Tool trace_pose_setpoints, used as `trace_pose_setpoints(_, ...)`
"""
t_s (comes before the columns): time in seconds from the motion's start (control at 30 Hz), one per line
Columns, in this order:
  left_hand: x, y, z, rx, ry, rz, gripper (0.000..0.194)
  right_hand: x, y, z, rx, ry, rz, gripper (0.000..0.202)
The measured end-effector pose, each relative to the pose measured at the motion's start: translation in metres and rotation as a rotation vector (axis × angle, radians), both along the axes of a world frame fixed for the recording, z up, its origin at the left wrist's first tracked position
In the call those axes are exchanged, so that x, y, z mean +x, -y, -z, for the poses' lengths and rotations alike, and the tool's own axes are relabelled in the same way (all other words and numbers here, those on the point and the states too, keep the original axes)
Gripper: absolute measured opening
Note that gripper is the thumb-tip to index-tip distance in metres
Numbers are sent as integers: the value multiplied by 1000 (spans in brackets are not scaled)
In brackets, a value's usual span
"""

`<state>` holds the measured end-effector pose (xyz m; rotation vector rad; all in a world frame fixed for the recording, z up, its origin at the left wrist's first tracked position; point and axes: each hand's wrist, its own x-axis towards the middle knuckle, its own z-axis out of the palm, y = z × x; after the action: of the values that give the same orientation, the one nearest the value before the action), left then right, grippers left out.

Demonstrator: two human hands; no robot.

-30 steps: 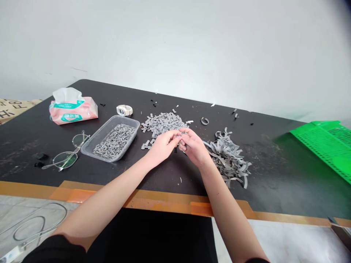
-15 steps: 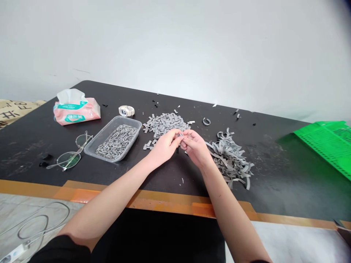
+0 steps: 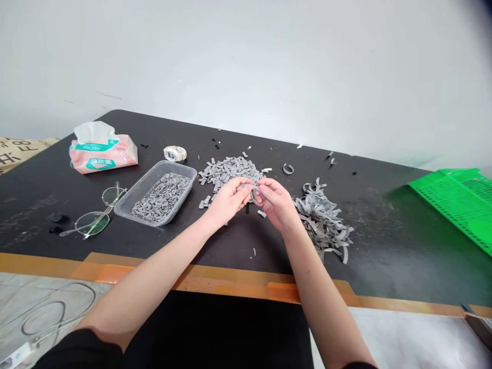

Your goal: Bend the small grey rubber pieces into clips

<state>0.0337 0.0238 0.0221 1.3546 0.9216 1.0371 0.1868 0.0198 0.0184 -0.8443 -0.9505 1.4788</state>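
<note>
My left hand [image 3: 229, 200] and my right hand [image 3: 280, 205] meet over the middle of the black table. Between their pinched fingertips is a small grey strip [image 3: 254, 187], its ends partly hidden by the fingers. Just behind the hands lies a heap of short flat grey pieces [image 3: 230, 170]. Right of my right hand is a tangled pile of longer, curved grey strips [image 3: 323, 220]. A clear plastic tub [image 3: 122, 207] to the left holds many small grey pieces. One loose grey piece [image 3: 261, 213] rests below the fingers.
On the left are a pink tissue pack [image 3: 103, 156], glasses [image 3: 92, 224] and a white watch [image 3: 175, 153]. A curled grey strip [image 3: 288, 169] lies behind the right hand. A green perforated tray [image 3: 457, 197] stands at the right. Orange tape [image 3: 230, 282] runs along the front edge.
My fingertips have drawn slightly apart, and more of the grey strip shows between them. A loose grey piece below the hands is now in plain sight. The view has shifted slightly.
</note>
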Motion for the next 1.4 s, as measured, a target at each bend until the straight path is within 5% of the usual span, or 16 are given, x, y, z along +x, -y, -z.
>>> trace_pose_setpoints(0.8,-1,-2,-3,-290,376,81,35,2,1,0,10,-17,-45,22)
trace_pose_setpoints(1.07,1,-1,-3,-211,297,72,29,12,-3,1,-43,19,-133,26)
trace_pose_setpoints(1.4,-4,-6,4,-46,37,89,22,7,-2,-4,-75,44,-48,33)
